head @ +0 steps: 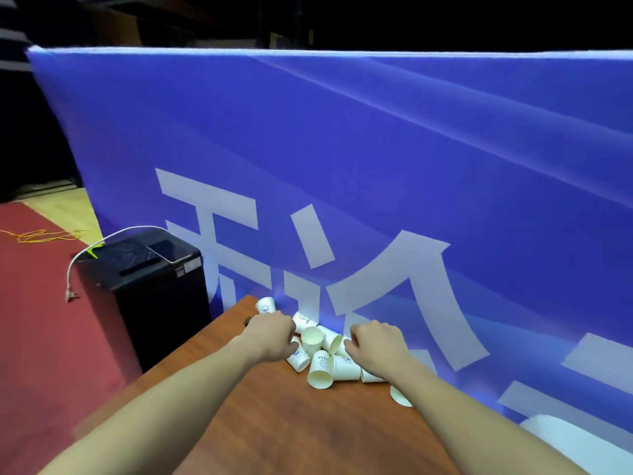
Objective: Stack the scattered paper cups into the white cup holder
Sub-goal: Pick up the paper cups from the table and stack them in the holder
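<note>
Several white paper cups [320, 368] with blue logos lie tipped over in a heap at the far end of the wooden table [291, 430]. One cup [266, 306] stands apart near the far corner, and another cup [400, 397] peeks out under my right forearm. My left hand [274, 335] hovers over the left side of the heap with curled fingers touching a cup [298, 358]. My right hand [375, 347] lies on the right side of the heap, fingers curled over cups. Whether either hand grips a cup is hidden. No white cup holder shows.
A tall blue banner [376, 166] with white characters stands right behind the table. A black bin [147, 289] with a white cable over it sits left of the table on red floor. A white object [575, 440] lies at the lower right.
</note>
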The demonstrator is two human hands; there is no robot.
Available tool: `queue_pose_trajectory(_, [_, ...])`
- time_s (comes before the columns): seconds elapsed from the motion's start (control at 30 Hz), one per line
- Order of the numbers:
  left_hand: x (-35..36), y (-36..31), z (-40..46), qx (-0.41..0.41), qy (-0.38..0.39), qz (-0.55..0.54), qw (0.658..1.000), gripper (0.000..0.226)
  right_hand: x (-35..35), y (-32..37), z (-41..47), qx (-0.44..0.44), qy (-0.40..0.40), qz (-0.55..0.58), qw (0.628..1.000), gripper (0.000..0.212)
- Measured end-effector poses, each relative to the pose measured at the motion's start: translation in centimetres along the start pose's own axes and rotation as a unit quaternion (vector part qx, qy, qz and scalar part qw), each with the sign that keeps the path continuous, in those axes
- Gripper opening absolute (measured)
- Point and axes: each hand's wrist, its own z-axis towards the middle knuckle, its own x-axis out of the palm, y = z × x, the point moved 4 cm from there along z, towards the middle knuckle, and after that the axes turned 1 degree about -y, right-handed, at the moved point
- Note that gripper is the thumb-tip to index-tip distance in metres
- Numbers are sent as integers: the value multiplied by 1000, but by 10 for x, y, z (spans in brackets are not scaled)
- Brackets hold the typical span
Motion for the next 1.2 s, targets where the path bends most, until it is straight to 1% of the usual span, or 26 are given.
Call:
queue_pose_trajectory(0.13, [14, 38, 12, -11, -1, -11, 1000, 24, 16, 27, 25, -4, 24, -3, 1000, 32])
queue_pose_trajectory(0.3, [43, 72, 34, -15, 9, -30, 999, 26, 42, 50, 56, -22, 51, -20, 998, 20])
queue_pose_trajectory(0.43, [67, 87, 53, -23, 29, -48, 998, 29, 62, 58, 77, -25, 76, -18, 997, 18])
queue_pose_trajectory(0.6, [98, 101, 83, -22, 49, -73, 996, 29, 90, 57, 110, -25, 95, -15, 995, 16])
queue_pose_trajectory(0.73, [126, 111, 109, -35, 83, -88, 992, 28, 120, 52, 144, -27, 114, -19, 993, 24])
queue_pose_trajectory(0.87, [155, 123, 142, -54, 106, -110, 987, 29, 151, 47, 176, -25, 124, -16, 992, 25])
queue_pose_trajectory(0.97, [180, 126, 161, -71, 120, -129, 982, 29, 176, 42, 192, -10, 141, -10, 990, 21])
queue_pose_trajectory(1.1, [217, 123, 183, -78, 142, -132, 978, 32, 212, 33, 209, 6, 168, 3, 986, 7])
queue_pose_trajectory(1.2, [241, 115, 199, -65, 161, -130, 976, 38, 236, 25, 216, -3, 176, -6, 984, 14])
